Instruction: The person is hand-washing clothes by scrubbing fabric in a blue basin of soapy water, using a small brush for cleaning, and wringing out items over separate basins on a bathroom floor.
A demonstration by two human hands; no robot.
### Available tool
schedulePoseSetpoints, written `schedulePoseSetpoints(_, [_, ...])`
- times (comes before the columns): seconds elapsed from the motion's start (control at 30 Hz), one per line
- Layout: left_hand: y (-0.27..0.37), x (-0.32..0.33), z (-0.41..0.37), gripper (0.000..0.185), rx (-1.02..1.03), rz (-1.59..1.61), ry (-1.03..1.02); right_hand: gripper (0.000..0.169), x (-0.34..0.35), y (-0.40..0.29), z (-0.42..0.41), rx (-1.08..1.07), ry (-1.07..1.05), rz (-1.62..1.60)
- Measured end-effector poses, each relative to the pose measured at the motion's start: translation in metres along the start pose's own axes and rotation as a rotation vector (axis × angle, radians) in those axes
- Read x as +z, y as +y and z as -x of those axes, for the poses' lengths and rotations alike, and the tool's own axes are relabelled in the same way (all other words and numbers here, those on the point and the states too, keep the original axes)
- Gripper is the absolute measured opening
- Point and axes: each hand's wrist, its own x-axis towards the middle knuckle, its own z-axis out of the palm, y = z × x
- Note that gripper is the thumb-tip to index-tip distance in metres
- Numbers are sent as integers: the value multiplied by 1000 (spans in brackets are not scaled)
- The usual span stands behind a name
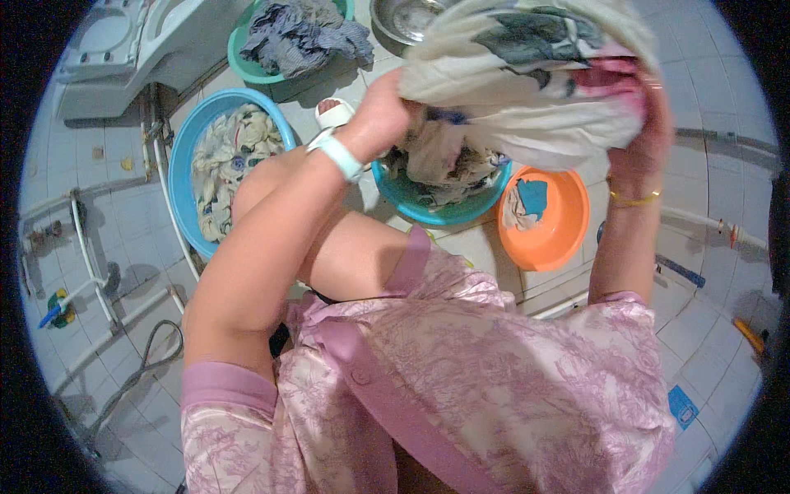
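A pale cloth with dark and pink print [524, 80] is stretched between my two hands, blurred by motion. Its left edge is gripped by my left hand [386, 114], which wears a mint-coloured band at the wrist. My right hand [651, 120], with a gold-coloured bangle, holds the pink part at the right; its fingers are partly hidden by the cloth. Below the cloth stands a teal basin [444, 216] with wet-looking, crumpled fabric [450, 182]. Right of it, an orange basin [574, 216] holds a small teal cloth [532, 197] and a beige one.
A blue basin [179, 167] of pale printed laundry stands by my left knee. Farther off are a green basin [237, 58] with grey-blue clothes and a metal basin [386, 25]. White pipes [86, 247] run along the tiled wall at left; a washbasin [179, 37] is upper left.
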Motion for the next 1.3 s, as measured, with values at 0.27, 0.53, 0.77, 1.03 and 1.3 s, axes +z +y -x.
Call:
schedulePoseSetpoints(0.27, [82,7,-1,30,-170,216,16,84,-116,188,116,666,-27,443])
schedulePoseSetpoints(0.53, [152,11,9,28,-119,500,-33,80,0,250,99,194,-286,988])
schedulePoseSetpoints(0.77, [154,-15,-9,43,11,397,-5,54,-39,280,78,367,-228,1115])
schedulePoseSetpoints(1.03, [129,-40,-21,51,-101,-417,-50,22,-29,166,45,198,134,189])
schedulePoseSetpoints(1.3, [89,9,2,76,65,-662,-595,42,41,98,56,100,71,83])
